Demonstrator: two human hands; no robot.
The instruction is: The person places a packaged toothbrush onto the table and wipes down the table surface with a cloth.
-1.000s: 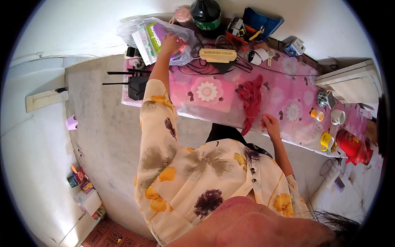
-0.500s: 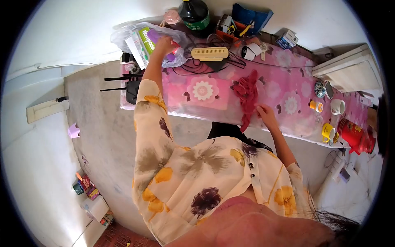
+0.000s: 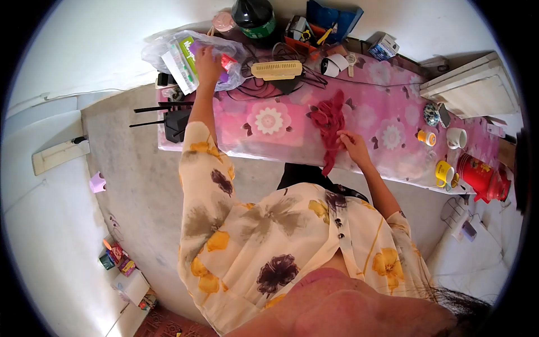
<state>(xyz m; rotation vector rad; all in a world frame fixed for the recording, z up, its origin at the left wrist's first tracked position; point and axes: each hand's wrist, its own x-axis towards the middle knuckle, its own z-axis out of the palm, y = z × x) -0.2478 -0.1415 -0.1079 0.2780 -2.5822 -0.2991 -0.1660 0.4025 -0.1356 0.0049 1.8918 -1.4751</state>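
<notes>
My left hand [image 3: 208, 60] rests over the clear plastic bag [image 3: 236, 56] at the table's back left, fingers apart on a purple item [image 3: 196, 46] inside. Beside it in the bag lie a green-covered notebook [image 3: 187, 51], a white sheet or packet [image 3: 178, 73] and a small red item [image 3: 227, 60]. My right hand [image 3: 351, 146] is at the front edge of the table. Its thumb and fingers pinch the side of a crumpled red cloth [image 3: 328, 121], whose lower end reaches the table edge.
A black router [image 3: 176, 124] with antennas stands at the left end. Behind are a cream slotted device [image 3: 276, 69], tangled cables, a large dark bottle [image 3: 254, 22] and an open toolbox [image 3: 314, 33]. On the right are a yellow mug [image 3: 443, 173], a white mug [image 3: 456, 137] and a red thermos [image 3: 477, 175].
My left hand has moved slightly left and up over the bag, its fingers spreading. My right hand has come closer against the red cloth. The whole view has shifted a little.
</notes>
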